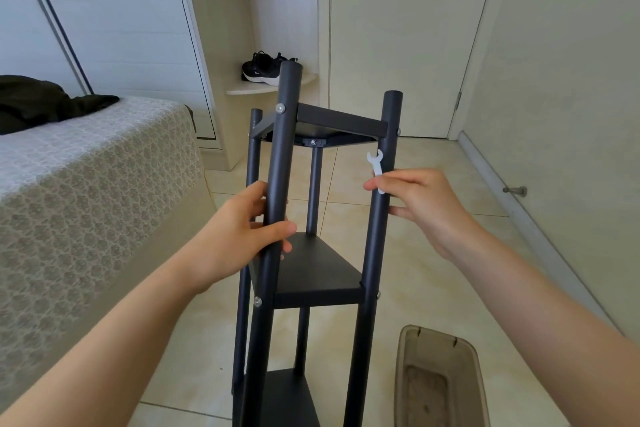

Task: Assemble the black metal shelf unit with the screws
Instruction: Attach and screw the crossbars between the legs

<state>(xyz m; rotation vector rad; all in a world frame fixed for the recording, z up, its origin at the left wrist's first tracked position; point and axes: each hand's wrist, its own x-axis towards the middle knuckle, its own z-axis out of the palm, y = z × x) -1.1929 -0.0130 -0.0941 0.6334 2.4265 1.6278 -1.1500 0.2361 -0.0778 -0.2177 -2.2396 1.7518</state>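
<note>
Tiled floor (pixel 485 177), bed (pixel 86 184) alongside | shelf unit (pixel 318 270) stands between the arms | left hand (pixel 239 239) curled round the near-left post, likely steadying the frame | right hand (pixel 426 204), fingers together, pinching a white wrench (pixel 375 166) at the right post, probably bound for the top screws (pixel 280 108)

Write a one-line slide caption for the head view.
Left hand grips a black shelf-unit post; right hand pinches a white wrench.
</note>
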